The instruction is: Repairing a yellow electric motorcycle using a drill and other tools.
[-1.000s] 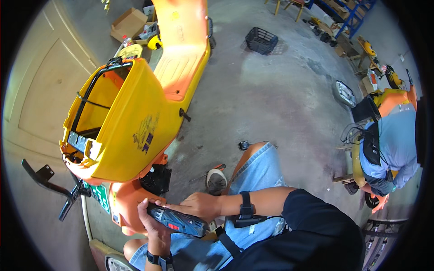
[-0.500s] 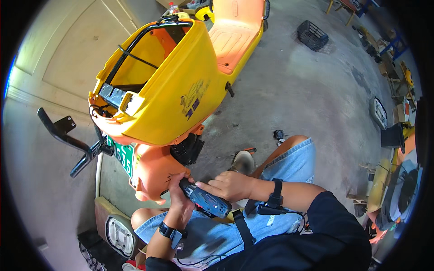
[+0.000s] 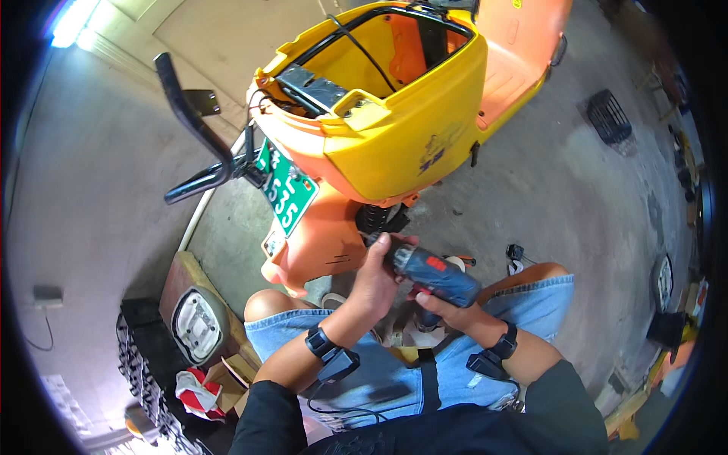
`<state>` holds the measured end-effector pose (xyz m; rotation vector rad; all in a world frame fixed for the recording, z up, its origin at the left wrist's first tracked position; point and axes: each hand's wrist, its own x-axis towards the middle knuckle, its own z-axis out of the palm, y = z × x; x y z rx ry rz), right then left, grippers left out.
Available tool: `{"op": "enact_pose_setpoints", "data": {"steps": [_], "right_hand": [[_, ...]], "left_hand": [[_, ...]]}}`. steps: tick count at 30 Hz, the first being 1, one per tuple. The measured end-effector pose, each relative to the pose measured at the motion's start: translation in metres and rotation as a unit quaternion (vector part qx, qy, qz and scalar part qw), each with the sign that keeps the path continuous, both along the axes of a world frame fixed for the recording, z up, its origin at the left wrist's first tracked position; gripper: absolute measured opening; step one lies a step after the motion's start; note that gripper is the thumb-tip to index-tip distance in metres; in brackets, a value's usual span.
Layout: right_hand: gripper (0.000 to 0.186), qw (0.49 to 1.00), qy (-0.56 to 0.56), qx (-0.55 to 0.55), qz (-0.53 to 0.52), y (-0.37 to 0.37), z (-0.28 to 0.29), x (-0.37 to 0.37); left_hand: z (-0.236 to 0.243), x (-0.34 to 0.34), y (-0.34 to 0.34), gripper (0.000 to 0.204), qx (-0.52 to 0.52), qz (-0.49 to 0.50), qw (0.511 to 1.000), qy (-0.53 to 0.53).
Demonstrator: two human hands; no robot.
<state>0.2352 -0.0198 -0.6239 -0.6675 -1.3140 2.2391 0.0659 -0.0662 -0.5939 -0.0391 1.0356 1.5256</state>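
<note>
Between my two hands is a blue and black cordless drill, its front end pointing up and left. My left hand is closed around the drill's front end, beside the orange rear fender. Below the body, my right hand is wrapped around the drill's handle, which is mostly hidden. Just beyond the drill front is a black shock absorber under the scooter's yellow body panel. Whether a bit sits in the chuck I cannot tell.
A green plate hangs at the scooter's rear, with a black rack bar sticking out left. A seat base leans at the lower left near a cardboard box. A black basket lies on the floor.
My right hand has gone from touching the drill's upper side with its fingers to holding the handle. The drill is lifted and turned slightly. The whole view has swung left.
</note>
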Motion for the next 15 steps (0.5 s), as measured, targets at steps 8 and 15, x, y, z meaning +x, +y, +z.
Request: {"op": "enact_pose_setpoints", "data": {"steps": [8,15], "right_hand": [[0.045,0.995,0.029,-0.071,-0.065,-0.002,-0.001,-0.001],[0.045,0.938,0.01,-0.346,-0.028,0.001,-0.016,0.007]], "left_hand": [[-0.007,0.012,0.012,0.039,0.0,-0.015,0.997,0.08],[-0.044,0.004,0.034,0.04,-0.103,-0.056,0.982,0.145]]}}
